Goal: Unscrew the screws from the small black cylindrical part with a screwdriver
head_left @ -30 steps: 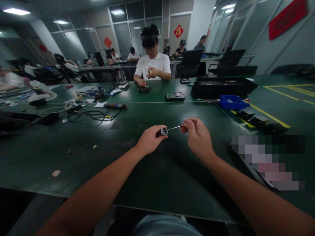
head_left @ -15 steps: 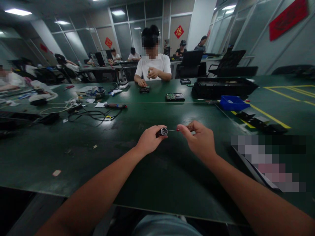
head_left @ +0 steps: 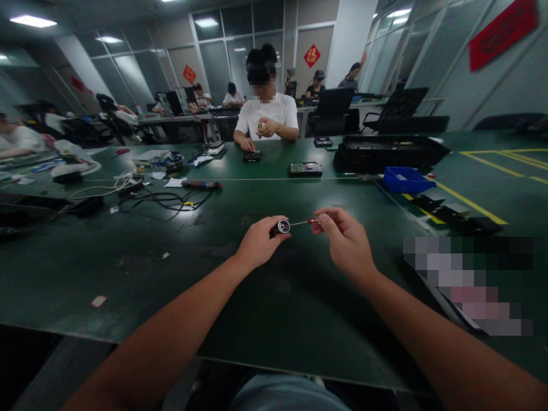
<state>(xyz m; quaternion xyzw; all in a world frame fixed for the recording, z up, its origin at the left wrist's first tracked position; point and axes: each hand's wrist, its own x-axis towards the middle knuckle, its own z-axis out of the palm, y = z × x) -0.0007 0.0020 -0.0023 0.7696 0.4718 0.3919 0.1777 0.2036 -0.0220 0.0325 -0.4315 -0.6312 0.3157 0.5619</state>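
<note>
Above the green table, my left hand is closed around a short dark cylinder with a silvery ring at its end, which faces me. Its kind does not show. My right hand grips a screwdriver by its reddish handle, between thumb and fingers. The thin metal shaft points left, and its tip meets the right side of the cylinder's ringed end. Whether the tip sits inside the rim or only touches it, I cannot tell.
A blue bin and a black tray stand at the back right. A circuit-board device lies mid-table. Cables and a pen-like tool are on the left. Across the table sits a person handling a small device.
My right hand's fingers have shifted on the screwdriver handle, showing more of it. The cylinder has tipped and risen very slightly in my left hand.
</note>
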